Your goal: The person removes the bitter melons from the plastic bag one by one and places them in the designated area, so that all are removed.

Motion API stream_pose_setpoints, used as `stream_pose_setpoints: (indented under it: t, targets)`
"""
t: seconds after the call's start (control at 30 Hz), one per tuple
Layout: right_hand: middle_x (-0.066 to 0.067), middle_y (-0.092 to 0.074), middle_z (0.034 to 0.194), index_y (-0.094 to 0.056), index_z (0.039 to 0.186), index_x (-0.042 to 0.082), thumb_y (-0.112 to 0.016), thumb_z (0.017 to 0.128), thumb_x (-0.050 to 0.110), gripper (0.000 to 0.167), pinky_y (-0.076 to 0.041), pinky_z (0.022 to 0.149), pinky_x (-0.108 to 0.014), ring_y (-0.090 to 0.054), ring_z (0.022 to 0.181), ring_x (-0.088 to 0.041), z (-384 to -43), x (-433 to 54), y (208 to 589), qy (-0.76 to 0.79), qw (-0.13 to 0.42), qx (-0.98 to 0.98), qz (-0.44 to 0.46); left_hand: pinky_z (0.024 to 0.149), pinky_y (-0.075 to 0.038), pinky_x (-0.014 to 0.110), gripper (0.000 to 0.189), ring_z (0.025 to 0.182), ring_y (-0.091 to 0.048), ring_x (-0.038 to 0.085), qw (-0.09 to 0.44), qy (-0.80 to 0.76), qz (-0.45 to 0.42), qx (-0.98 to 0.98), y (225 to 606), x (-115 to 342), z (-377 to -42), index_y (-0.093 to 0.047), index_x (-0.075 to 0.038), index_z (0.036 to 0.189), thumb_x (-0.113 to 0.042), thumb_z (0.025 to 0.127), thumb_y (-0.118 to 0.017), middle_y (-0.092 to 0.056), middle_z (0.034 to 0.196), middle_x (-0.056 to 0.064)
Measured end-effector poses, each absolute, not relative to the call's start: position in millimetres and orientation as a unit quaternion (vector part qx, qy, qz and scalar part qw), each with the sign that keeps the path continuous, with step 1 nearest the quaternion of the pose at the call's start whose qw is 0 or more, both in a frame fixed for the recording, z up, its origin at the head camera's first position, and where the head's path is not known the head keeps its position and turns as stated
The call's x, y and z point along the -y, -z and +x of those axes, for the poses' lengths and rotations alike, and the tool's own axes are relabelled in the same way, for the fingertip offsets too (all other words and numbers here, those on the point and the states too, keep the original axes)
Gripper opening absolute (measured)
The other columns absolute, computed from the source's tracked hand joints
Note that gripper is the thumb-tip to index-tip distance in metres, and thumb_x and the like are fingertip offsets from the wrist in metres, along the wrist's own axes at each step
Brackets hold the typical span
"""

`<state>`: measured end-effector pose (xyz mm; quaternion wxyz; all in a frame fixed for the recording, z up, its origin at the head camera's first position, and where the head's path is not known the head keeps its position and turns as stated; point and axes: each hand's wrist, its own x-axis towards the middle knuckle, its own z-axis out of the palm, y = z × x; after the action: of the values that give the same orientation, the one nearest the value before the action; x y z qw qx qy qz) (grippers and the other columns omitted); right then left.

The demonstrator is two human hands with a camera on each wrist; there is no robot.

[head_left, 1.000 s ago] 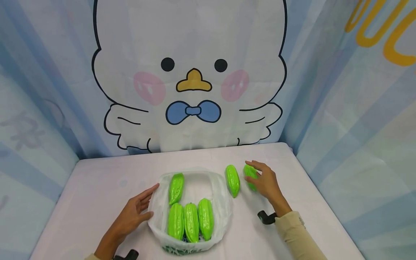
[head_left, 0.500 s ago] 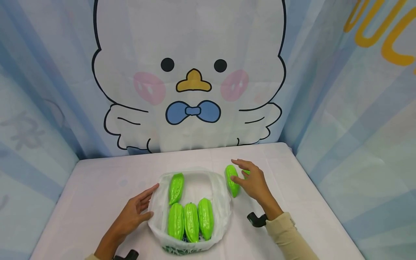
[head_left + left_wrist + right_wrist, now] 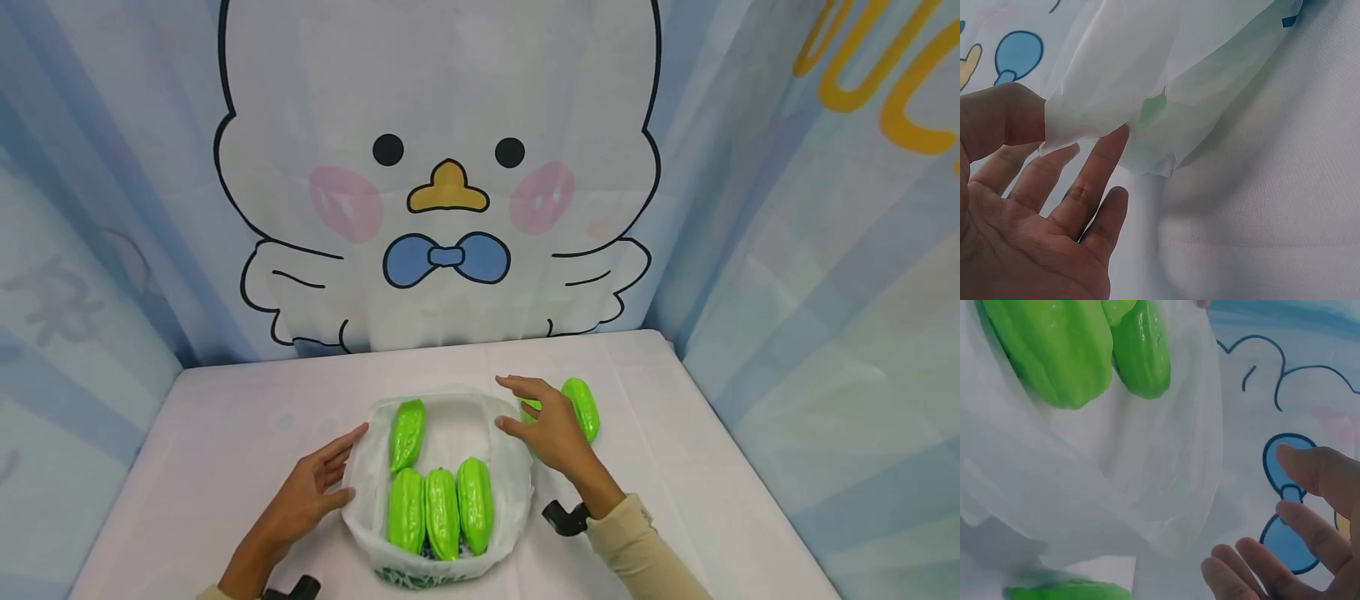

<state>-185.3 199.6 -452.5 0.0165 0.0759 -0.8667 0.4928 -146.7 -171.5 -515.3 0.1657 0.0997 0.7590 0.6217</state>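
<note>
A white plastic bag (image 3: 357, 487) stands wide open, with several glossy green ribbed gourds (image 3: 442, 512) inside. At its left side is my left hand (image 3: 303, 496), fingers extended. In the left wrist view, a fingertip of this hand (image 3: 1035, 250) touches the bag (image 3: 1147, 69), whose edge hides the thumb tip. My right hand (image 3: 553, 432) hovers by the bag's right rim, fingers spread and holding nothing. Beneath it, one loose gourd (image 3: 529, 409) is partly hidden; another (image 3: 582, 407) lies to its right. The right wrist view shows this hand (image 3: 1313, 531) apart from the bag (image 3: 1085, 487).
A pale cloth covers the table (image 3: 247, 442). Printed curtains (image 3: 442, 100) rise along its back and both sides. A black wrist device (image 3: 566, 518) sits at the right sleeve (image 3: 630, 542), and another (image 3: 296, 588) at the left wrist.
My right hand has moved left from the far-right gourd, across the other loose one, to the bag's right rim. The left hand, the bag and the gourds stay put.
</note>
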Motion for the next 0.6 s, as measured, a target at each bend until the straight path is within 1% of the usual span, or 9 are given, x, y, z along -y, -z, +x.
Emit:
stream_pose_setpoints:
  t: [0.17, 0.27, 0.3, 0.4, 0.5, 0.6]
  targets:
    - [-0.004, -0.062, 0.150, -0.070, 0.142, 0.023, -0.086, 0.087, 0.007, 0.060, -0.054, 0.112, -0.045, -0.060, 0.141, -0.032, -183, -187, 453, -0.504, 0.012, 0.859, 0.093, 0.118, -0.050, 0.032, 0.088, 0.154, -0.043, 0.043, 0.165, -0.625, 0.111, -0.754, 514, 173, -146, -0.032, -0.017, 0.169, -0.010, 0.094, -0.078, -0.035, 0.172, 0.016]
    - [-0.002, -0.064, 0.148, -0.070, 0.142, 0.025, -0.086, 0.087, 0.008, 0.059, -0.054, 0.112, -0.044, -0.061, 0.140, -0.031, -182, -181, 454, -0.505, 0.007, 0.857, 0.100, 0.119, -0.049, 0.036, 0.088, 0.154, -0.043, 0.043, 0.167, -0.629, 0.110, -0.751, 513, 172, -147, -0.032, -0.017, 0.169, -0.007, 0.094, -0.077, -0.035, 0.172, 0.016]
    - [-0.001, -0.064, 0.148, -0.070, 0.142, 0.026, -0.086, 0.088, 0.009, 0.059, -0.054, 0.113, -0.043, -0.061, 0.140, -0.030, -182, -179, 455, -0.505, 0.004, 0.857, 0.103, 0.120, -0.048, 0.039, 0.088, 0.154, -0.043, 0.044, 0.167, -0.629, 0.111, -0.751, 513, 173, -147, -0.032, -0.016, 0.169, -0.007, 0.094, -0.077, -0.034, 0.172, 0.017]
    - [0.000, -0.064, 0.148, -0.069, 0.142, 0.026, -0.086, 0.088, 0.010, 0.058, -0.054, 0.113, -0.043, -0.061, 0.139, -0.030, -181, -174, 456, -0.505, -0.003, 0.856, 0.112, 0.121, -0.047, 0.045, 0.088, 0.153, -0.044, 0.044, 0.165, -0.629, 0.115, -0.750, 514, 173, -147, -0.031, -0.015, 0.169, -0.008, 0.095, -0.077, -0.034, 0.172, 0.018]
    - [-0.002, -0.064, 0.148, -0.069, 0.142, 0.023, -0.085, 0.089, 0.011, 0.057, -0.054, 0.113, -0.044, -0.061, 0.139, -0.031, -181, -168, 457, -0.509, -0.010, 0.852, 0.122, 0.120, -0.047, 0.046, 0.087, 0.153, -0.044, 0.044, 0.163, -0.628, 0.119, -0.751, 514, 173, -147, -0.031, -0.015, 0.169, -0.012, 0.096, -0.077, -0.034, 0.172, 0.018]
    - [-0.003, -0.063, 0.149, -0.068, 0.144, 0.020, -0.084, 0.091, 0.013, 0.056, -0.054, 0.114, -0.044, -0.060, 0.139, -0.031, -180, -163, 460, -0.511, -0.020, 0.849, 0.132, 0.120, -0.048, 0.043, 0.087, 0.154, -0.043, 0.044, 0.163, -0.626, 0.118, -0.753, 514, 172, -148, -0.031, -0.015, 0.169, -0.012, 0.096, -0.077, -0.034, 0.172, 0.017]
